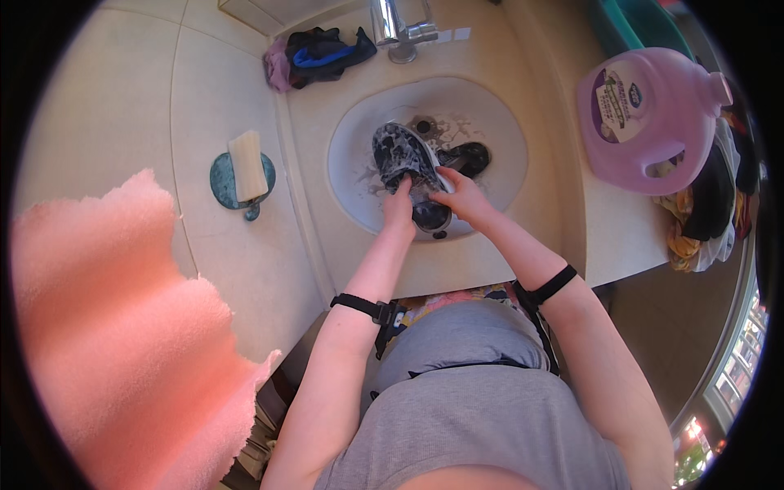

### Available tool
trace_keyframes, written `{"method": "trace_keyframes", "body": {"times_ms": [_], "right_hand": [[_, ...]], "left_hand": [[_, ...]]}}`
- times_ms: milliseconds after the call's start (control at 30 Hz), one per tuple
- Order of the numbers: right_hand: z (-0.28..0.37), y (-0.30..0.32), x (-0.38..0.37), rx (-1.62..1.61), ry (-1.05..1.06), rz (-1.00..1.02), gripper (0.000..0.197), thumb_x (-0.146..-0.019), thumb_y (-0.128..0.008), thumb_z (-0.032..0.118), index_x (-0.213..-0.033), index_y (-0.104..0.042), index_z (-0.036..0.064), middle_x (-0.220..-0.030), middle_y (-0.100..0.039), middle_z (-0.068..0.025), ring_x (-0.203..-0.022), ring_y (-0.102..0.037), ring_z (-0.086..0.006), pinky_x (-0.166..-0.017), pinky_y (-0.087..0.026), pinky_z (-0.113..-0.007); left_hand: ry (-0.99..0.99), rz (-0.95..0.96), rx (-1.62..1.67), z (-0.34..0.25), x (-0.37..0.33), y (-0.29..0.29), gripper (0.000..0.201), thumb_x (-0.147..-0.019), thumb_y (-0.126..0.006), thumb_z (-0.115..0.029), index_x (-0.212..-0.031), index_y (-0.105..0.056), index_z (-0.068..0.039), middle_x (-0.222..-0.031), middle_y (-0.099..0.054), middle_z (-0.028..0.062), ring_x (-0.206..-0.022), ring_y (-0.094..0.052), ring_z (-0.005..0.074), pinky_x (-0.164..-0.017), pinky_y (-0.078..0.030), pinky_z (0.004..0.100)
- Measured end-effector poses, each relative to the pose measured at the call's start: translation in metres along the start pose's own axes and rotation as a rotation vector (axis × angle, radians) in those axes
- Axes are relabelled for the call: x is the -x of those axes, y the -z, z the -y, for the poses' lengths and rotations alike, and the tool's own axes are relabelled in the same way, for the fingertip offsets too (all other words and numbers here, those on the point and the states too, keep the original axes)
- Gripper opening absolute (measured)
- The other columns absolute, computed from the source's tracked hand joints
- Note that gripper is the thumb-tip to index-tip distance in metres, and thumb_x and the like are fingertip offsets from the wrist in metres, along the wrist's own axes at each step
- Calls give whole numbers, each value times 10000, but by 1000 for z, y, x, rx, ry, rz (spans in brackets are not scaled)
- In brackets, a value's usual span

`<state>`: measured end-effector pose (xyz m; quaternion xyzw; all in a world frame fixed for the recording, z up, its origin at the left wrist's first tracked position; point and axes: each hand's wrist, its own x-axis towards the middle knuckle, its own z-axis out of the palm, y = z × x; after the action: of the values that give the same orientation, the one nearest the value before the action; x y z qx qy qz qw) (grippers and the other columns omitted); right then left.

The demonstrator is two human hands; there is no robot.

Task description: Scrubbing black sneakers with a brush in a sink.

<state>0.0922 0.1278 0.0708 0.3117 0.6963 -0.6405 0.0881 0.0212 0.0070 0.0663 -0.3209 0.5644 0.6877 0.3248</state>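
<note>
Over the white oval washbasin, near its middle: a soapy black shoe with white sole edge, toe apparently toward the tap, heel toward the body. Held so probably for letting foam and drips fall into the bowl; contact with the bowl impossible to tell. On its near left side, the left hand, half-closed, thumb at the shoe opening, other fingers mostly hidden. On the opposite side, the right hand, also half-closed, fingers along the white edge, seemingly for steadying the wet shoe between two grips.

Just beside, in the basin, a second black shoe, free of both hands. To the left, a cream soap bar across a teal soap dish, perhaps for easy reach. Beside the tap, a dark cloth bundle, away from the bowl. On the right counter, a purple detergent jug, probably there to stay clear of elbows. At lower left, a large pink towel.
</note>
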Motion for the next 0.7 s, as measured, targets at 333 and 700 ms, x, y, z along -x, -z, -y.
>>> {"method": "trace_keyframes", "body": {"times_ms": [333,700], "right_hand": [[2,39,15,248,65,-273,523,-784,-580,244,-1223,-437,-2,-1149,-524,-203,-1069,-523,-265,-893,-395,-333],[-17,2,14,297,-163,123,378,-854,-443,220,-1204,-495,87,-838,-609,-118,-733,-570,-226,-665,-453,-332]], "left_hand": [[78,121,-168,3,-9,-8,484,-765,-515,11,-1210,-394,-137,-1093,-526,59,-953,-547,223,-730,-481,379],[-85,277,-226,50,-45,9,846,-663,-383,180,-1373,-146,-215,-1264,-398,94,-1099,-459,264,-881,-421,394]]}}
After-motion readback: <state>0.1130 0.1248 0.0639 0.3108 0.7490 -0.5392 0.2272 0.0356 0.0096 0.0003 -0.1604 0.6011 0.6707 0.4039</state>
